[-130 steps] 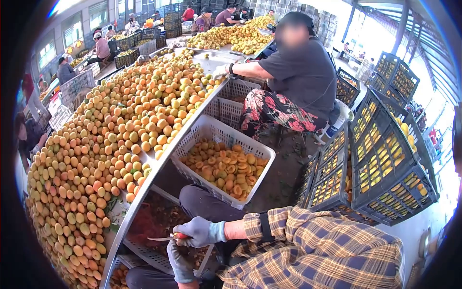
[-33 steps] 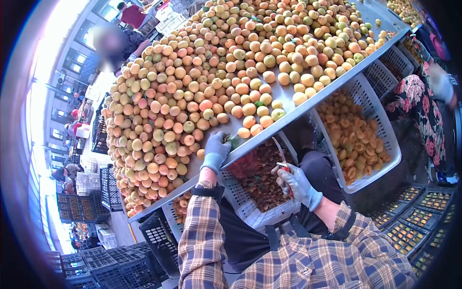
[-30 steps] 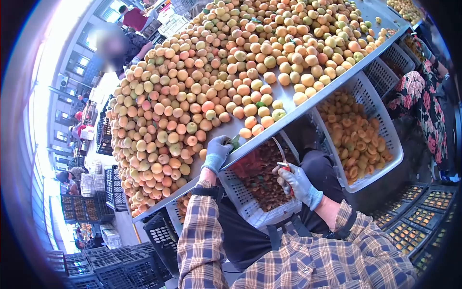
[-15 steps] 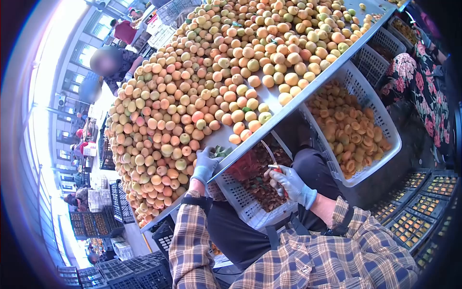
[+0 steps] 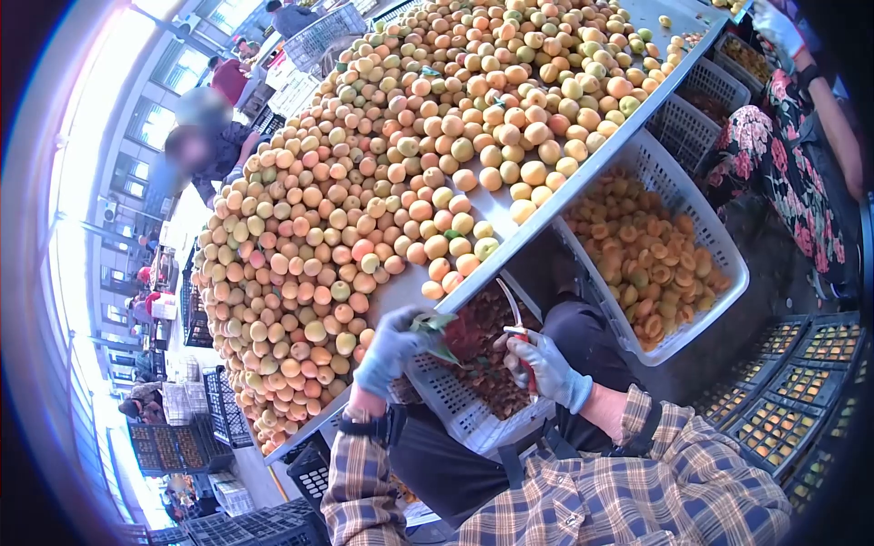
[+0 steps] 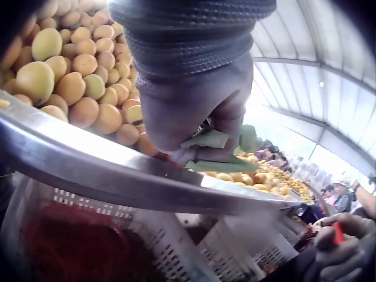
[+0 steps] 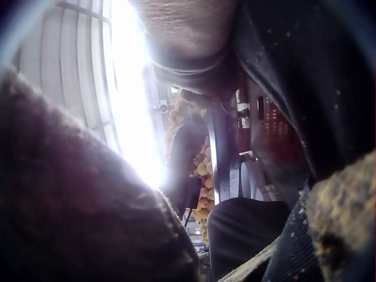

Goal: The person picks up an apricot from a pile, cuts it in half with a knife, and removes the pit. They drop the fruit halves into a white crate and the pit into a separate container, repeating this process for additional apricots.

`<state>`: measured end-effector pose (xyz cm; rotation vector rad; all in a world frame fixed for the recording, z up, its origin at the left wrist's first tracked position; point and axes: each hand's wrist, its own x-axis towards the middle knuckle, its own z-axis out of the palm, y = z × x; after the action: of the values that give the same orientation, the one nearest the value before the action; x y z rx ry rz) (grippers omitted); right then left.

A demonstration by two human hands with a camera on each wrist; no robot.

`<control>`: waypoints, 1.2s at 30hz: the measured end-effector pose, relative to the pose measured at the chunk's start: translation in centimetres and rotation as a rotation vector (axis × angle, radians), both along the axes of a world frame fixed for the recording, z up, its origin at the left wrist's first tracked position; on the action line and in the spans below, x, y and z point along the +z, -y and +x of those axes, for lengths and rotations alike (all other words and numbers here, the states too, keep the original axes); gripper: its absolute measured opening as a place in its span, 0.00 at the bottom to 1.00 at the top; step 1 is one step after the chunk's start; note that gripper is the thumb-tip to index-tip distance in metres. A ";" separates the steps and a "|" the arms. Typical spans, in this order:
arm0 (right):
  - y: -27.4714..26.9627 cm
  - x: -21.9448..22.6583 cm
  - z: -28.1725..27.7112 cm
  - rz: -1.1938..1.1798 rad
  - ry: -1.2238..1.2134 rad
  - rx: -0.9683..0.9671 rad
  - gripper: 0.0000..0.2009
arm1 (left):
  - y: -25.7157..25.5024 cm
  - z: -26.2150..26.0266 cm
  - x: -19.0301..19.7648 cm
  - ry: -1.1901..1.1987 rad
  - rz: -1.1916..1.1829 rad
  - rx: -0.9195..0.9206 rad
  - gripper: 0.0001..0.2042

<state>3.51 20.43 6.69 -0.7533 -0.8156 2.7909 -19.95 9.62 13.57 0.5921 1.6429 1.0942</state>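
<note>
My gloved left hand (image 5: 391,350) pinches a few green leaves (image 5: 439,337) just over the table's metal rim (image 5: 510,250), beside the basket below. In the left wrist view the same leaves (image 6: 205,141) stick out under the curled fingers. My gloved right hand (image 5: 555,371) grips a knife (image 5: 517,329) with a red handle and a thin, curved, pale blade pointing up toward the table. A white basket (image 5: 449,420) holding brown pits and a red mesh stands between my knees. Apricots (image 5: 309,246) are heaped on the table. The right wrist view leaves the knife hidden.
On the right stands a white basket (image 5: 728,246) of halved apricots. Past it sits a person in floral trousers (image 5: 783,173). Black crates (image 5: 774,409) of fruit stand at lower right, and further crates (image 5: 237,523) at lower left. Another person (image 5: 214,155) works across the table.
My left hand has gathered leaves from the tabletop by the rim and lifted them toward the pit basket. The right hand keeps the knife, nearly still. The head view has shifted slightly.
</note>
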 end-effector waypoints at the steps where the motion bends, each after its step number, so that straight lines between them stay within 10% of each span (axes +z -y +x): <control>1: 0.0 0.1 0.1 -0.008 -0.042 -0.041 0.11 | -0.7 1.9 2.1 -0.029 -0.033 -0.167 0.24; 4: -0.1 0.1 0.3 -0.021 -0.123 -0.142 0.11 | -2.1 2.9 2.3 -0.623 0.091 -0.732 0.34; 8: -0.5 0.4 0.6 0.037 -0.112 -0.145 0.12 | -7.8 0.1 1.6 -0.438 -0.082 -0.266 0.20; 12: -0.3 0.0 -0.1 0.049 -0.054 -0.095 0.10 | -15.8 -1.2 -3.7 -1.350 0.143 -0.388 0.16; 28: -0.5 -0.1 0.0 0.107 -0.058 -0.035 0.09 | -2.9 -5.5 -4.7 -1.352 -0.080 -0.426 0.19; 31: -0.5 -0.2 0.0 0.119 -0.056 -0.041 0.09 | -0.4 -5.8 -5.2 -1.029 0.038 -0.203 0.25; 36: 0.5 -1.1 -0.8 0.190 -0.043 -0.012 0.10 | -2.5 -5.8 -7.6 -1.261 -0.181 -0.012 0.21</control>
<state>2.74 19.91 5.54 -0.6608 -1.0456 2.6603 -25.78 12.10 5.94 1.3116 2.7346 0.4930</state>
